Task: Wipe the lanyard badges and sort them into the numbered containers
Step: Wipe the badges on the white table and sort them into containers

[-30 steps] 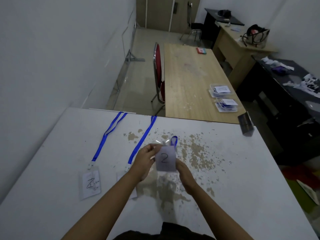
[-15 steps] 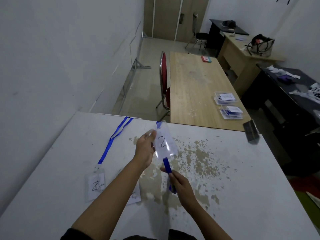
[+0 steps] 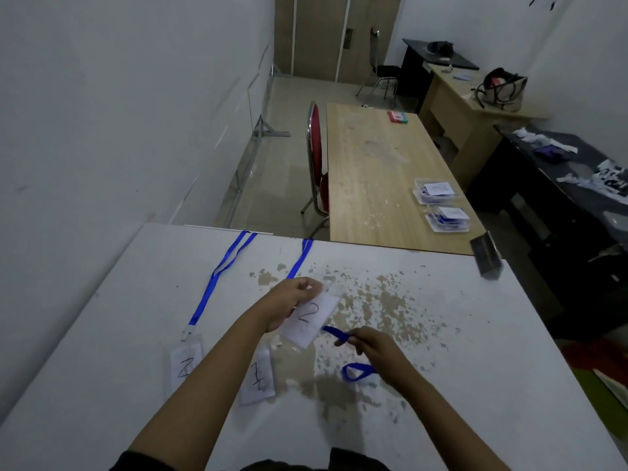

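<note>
My left hand [image 3: 289, 302] pinches the top of a clear badge marked "2" [image 3: 311, 317], held tilted above the white table [image 3: 475, 351]. My right hand [image 3: 377, 346] grips that badge's blue lanyard [image 3: 334, 333], and a loop of the strap [image 3: 358, 371] hangs below the fingers. Two other badges lie flat on the table: one marked "2" [image 3: 183, 367] at the left and one marked "1" [image 3: 258, 377] partly under my left forearm, each with a blue strap running away from me. Two clear numbered containers [image 3: 436, 192] [image 3: 448, 219] holding badges stand on the wooden table [image 3: 370, 171] beyond.
The white table's top is worn and flaked in the middle. A dark stand [image 3: 486, 254] sits at its far right corner. A red chair [image 3: 316, 161] stands left of the wooden table. Desks with a bag [image 3: 501, 90] and clutter line the right wall.
My left hand has lowered the "2" badge and tilted it to the right. My right hand has slid right along the lanyard, drawing a loop out below it.
</note>
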Motion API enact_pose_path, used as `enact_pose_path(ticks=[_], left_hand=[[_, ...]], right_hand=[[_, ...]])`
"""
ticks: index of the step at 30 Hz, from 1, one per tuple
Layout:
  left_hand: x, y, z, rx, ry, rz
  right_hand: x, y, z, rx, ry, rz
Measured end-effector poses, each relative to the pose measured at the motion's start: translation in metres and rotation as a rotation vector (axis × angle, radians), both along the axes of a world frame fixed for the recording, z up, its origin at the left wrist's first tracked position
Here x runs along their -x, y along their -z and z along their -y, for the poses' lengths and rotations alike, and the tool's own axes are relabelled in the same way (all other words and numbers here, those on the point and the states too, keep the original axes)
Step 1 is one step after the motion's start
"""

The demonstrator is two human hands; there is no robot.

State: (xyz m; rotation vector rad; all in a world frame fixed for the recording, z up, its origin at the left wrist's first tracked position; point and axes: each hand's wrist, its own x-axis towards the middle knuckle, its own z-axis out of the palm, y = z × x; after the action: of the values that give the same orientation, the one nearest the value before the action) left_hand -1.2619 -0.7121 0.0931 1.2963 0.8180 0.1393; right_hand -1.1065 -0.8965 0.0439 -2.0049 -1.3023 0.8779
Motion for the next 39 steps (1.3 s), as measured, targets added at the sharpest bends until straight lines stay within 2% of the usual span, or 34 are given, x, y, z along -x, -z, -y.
enact_pose_path(ticks=[6,8,13,17,21,24,27,30,35,39], left_hand=[[-0.001,0.007,0.014,-0.096,0.222,-0.016],[-0.003,0.008,0.019,-0.118,0.263,-0.015],[-0.006,0.011,0.024,-0.22,0.262,-0.022],[-0.006,0.008,0.024,-0.108,0.268,-0.017],[-0.006,0.005,0.021,-0.016,0.339,-0.072],[-0.007,0.007,0.018,0.039,0.362,-0.034],[-0.008,0.008,0.018,0.238,0.197,0.15],[-0.012,0.008,0.017,0.399,0.025,0.319],[-0.02,0.008,0.018,0.435,-0.169,0.43],[-0.025,0.012,0.016,0.429,-0.376,0.467]], right_hand=[[-0.026,-0.027,-0.019,0.004,-0.192,0.555],[-0.03,-0.036,-0.024,-0.031,-0.227,0.685],[-0.036,-0.048,-0.033,-0.062,-0.252,0.709],[-0.039,-0.047,-0.035,-0.089,-0.246,0.672],[-0.04,-0.043,-0.035,-0.141,-0.216,0.467],[-0.038,-0.043,-0.033,-0.224,-0.107,0.026],[-0.029,-0.04,-0.031,-0.336,0.081,-0.246],[-0.014,-0.027,-0.027,-0.353,0.291,-0.406],[0.017,0.002,-0.024,-0.276,0.447,-0.766],[0.036,0.01,-0.016,-0.268,0.504,-0.909]])
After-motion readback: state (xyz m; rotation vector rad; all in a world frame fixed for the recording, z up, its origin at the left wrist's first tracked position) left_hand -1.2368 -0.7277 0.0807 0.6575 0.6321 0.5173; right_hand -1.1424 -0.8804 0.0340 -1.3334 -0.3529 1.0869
